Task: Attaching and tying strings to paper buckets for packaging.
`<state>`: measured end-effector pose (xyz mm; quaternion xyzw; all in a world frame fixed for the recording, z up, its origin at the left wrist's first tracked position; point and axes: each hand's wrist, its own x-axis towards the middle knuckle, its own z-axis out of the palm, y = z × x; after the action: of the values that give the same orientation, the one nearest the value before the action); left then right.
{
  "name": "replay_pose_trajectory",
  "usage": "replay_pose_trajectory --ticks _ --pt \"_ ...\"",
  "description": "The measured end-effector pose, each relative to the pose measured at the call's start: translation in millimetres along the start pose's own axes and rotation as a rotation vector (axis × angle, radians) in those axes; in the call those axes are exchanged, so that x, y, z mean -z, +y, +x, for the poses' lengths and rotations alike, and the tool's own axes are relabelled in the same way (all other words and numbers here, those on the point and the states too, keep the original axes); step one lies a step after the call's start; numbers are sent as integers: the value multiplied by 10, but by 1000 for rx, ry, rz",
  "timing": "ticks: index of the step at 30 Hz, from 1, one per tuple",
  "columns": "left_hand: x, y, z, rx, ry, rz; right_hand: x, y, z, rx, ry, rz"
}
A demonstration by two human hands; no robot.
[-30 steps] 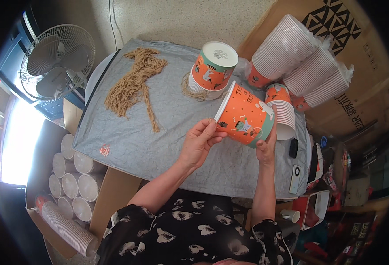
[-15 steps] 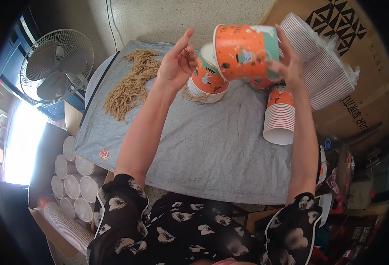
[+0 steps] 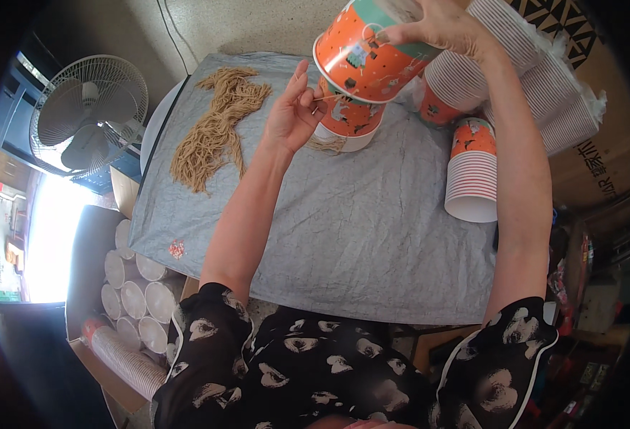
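The near and middle stretch of the grey cloth (image 3: 358,236) lies bare, so a hand can sweep across it freely from the near edge up past the centre. On the far left a loose heap of tan cord (image 3: 215,129) takes up that corner. On the far side at centre an orange paper bucket (image 3: 347,125) stands on the cloth, with a second orange bucket (image 3: 368,53) held tilted just above it, closing the space there. To the right a stack of nested cups (image 3: 471,171) blocks the edge, and sleeves of white cups (image 3: 537,79) crowd the far right corner.
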<state>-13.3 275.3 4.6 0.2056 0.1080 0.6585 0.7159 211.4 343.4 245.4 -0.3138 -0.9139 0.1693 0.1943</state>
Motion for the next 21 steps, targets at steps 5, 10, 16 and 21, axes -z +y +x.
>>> replay_pose_trajectory --ticks 5,10,16,21 --pt "209 -73 -41 18 41 -14 -326 118 61 203 -85 -89" --pt "406 -184 -82 43 134 69 -577 410 165 39 -166 -125" --pt "429 -387 -154 -49 392 319 -774 566 190 10 -243 -195" --pt "466 -507 -193 -82 373 523 -993 668 218 85 -196 -216"
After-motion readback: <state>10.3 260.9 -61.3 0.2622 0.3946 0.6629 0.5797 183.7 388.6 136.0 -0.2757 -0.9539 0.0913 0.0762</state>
